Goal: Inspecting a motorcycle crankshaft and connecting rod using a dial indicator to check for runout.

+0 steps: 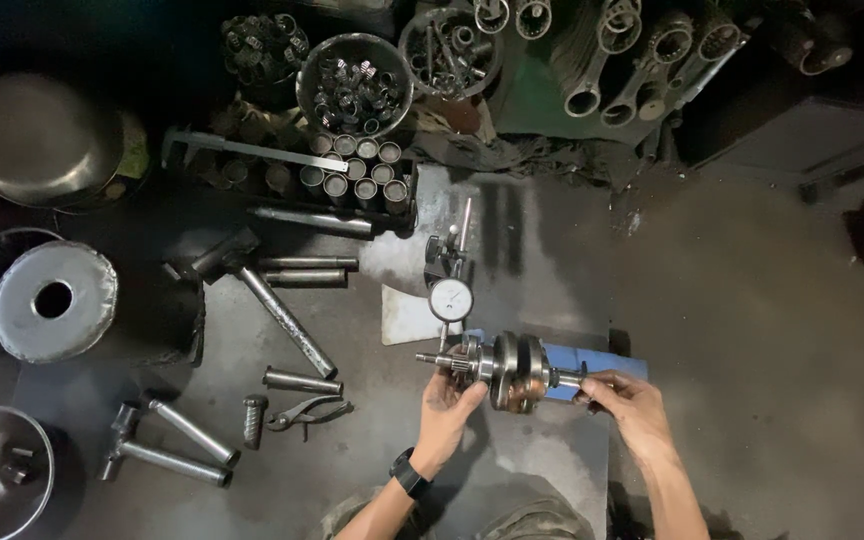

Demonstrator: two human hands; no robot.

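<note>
Both hands' fingers pinch crankshaft (512, 372) ends: left hand (449, 398), right hand (624, 396); dial gauge (450, 299) probably touching; bare floor rightward.

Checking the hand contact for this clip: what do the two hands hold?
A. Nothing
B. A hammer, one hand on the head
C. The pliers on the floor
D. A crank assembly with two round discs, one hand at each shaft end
D: the left hand and right hand each grip a shaft end of the crank assembly, just below the dial gauge.
</note>
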